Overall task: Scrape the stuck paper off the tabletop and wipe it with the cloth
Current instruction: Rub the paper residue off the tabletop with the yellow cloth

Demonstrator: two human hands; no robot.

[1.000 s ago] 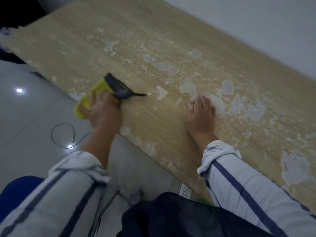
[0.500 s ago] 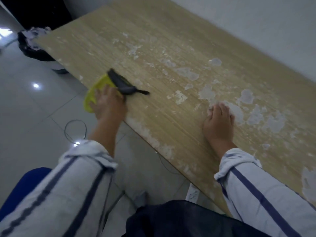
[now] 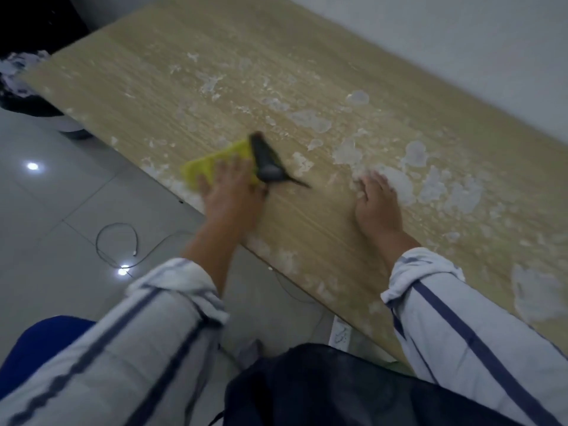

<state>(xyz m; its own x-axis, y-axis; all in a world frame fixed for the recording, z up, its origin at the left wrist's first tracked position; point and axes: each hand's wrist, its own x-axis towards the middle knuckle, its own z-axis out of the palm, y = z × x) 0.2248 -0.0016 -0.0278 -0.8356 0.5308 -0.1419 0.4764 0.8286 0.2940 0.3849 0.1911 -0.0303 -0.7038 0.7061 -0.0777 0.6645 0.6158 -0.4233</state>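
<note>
Pressing flat on a yellow cloth, the person's left hand lies palm down with the fingers spread wide near the table's front edge, so it pins the cloth to the wood more than it grasps it. A dark scraper rests just beside that hand at about 1 o'clock from it, its handle lying against the cloth's right border and its thin blade tip pointing toward 4 o'clock along the tabletop; whether the thumb hooks onto the handle I cannot tell, for the picture is blurred there. The right hand sits well apart from the left, off at 3 o'clock, also palm down and holding nothing, its fingertips touching the near edge of a large white patch of stuck paper. More paper residue is scattered from 12 to 3 o'clock across the pale wood, and another big flake clings at the far right. Both forearms wear rolled, white striped sleeves. Off the table at 9 o'clock, a thin cable loops on the grey tiled floor, and a dark bin stuffed with paper stands at 10 o'clock by the table's far corner.
</note>
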